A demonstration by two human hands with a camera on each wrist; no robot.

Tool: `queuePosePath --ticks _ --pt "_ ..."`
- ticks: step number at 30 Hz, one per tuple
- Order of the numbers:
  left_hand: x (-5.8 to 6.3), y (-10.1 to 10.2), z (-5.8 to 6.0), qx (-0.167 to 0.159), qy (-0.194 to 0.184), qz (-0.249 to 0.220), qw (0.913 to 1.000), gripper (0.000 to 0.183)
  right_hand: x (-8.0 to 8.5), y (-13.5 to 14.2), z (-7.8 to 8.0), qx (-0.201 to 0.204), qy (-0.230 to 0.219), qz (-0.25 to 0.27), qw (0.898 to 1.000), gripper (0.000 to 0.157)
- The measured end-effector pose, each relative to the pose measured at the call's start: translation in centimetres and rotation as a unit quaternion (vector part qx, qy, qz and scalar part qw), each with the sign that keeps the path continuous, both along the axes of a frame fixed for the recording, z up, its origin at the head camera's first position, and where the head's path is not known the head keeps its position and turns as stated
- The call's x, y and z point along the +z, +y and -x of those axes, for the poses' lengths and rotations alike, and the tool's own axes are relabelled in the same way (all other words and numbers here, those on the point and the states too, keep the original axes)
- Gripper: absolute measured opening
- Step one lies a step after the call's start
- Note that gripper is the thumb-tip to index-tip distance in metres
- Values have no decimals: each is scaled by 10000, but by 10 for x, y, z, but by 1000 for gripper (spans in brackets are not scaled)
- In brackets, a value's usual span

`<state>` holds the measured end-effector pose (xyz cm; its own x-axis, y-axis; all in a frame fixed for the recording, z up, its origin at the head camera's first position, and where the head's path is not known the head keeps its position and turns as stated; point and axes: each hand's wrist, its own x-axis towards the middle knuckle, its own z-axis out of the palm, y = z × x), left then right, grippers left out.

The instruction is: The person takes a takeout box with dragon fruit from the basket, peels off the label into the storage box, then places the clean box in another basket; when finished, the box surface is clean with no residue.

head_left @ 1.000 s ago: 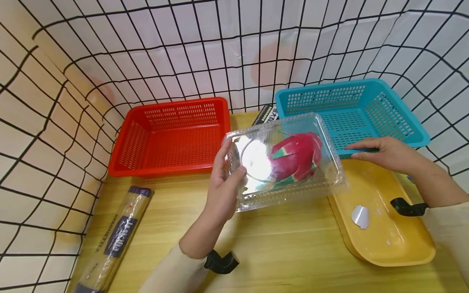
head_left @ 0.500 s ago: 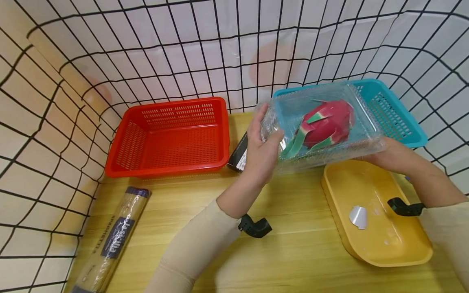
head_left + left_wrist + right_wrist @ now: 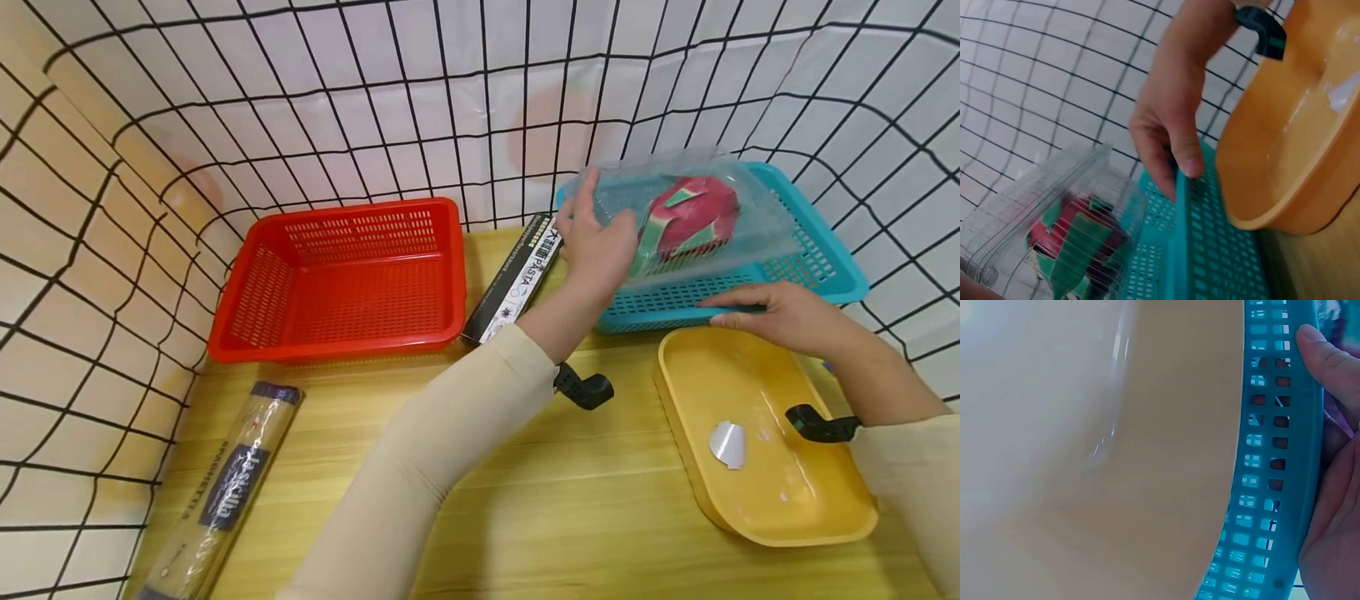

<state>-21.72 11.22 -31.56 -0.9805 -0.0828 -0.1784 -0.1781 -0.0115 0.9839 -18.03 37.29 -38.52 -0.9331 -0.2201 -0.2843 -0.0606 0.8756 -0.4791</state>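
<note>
My left hand (image 3: 600, 250) holds the left end of a clear plastic container (image 3: 765, 217), thumb on the near face. Inside it lies a red dragon fruit (image 3: 693, 212) with green-tipped scales, seen through the plastic. The container is over the turquoise basket (image 3: 843, 283), tilted, and overlaps its inside in the head view. My right hand (image 3: 787, 317) grips the basket's near rim, with the thumb outside and the fingers inside. In the right wrist view the thumb (image 3: 1329, 362) presses on the rim of the perforated wall.
A red basket (image 3: 337, 342) stands at the back left, with a black-and-white pasta box (image 3: 513, 279) to its right. A spaghetti packet (image 3: 232, 492) lies at the left. Nearer than the turquoise basket is a yellow tray (image 3: 765, 500) holding a white scrap (image 3: 727, 444). Black wire mesh (image 3: 487, 133) encloses the table.
My left hand has carried the container with the dragon fruit right and away from me, from the middle of the table to over the turquoise basket. My right hand keeps hold of the rim.
</note>
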Motion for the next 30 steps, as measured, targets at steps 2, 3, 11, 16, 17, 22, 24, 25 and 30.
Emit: queuePosePath --ticks 2,3,11,16,17,22,24,25,30 --pt "-2 8 6 45 -179 195 9996 79 0 0 0 -23 -14 7 10000 49" --pt "-3 12 8 67 -253 284 9993 78 1 0 0 -27 -18 5 10000 49" --pt "-19 41 21 139 -578 538 9968 69 4 -2 -1 -86 -51 78 9999 52" --pt "-30 52 22 164 -911 588 9940 65 3 -3 -2 -116 -21 123 9999 51" --pt "-31 53 22 134 -959 652 9932 64 3 -3 -2 -112 1 137 9998 50" --pt "-39 55 24 -152 -906 1096 9897 63 2 -2 -1 -86 17 150 9998 48" --pt "-41 55 25 -328 -835 1133 9895 60 1 -2 -1 -82 5 148 9999 48" --pt "-42 55 25 -437 -788 1120 9896 59 1 -2 -1 -87 -1 147 9999 49" --pt "-50 49 33 -1126 -692 870 9874 61 1 -2 -1 -97 19 113 9999 50"
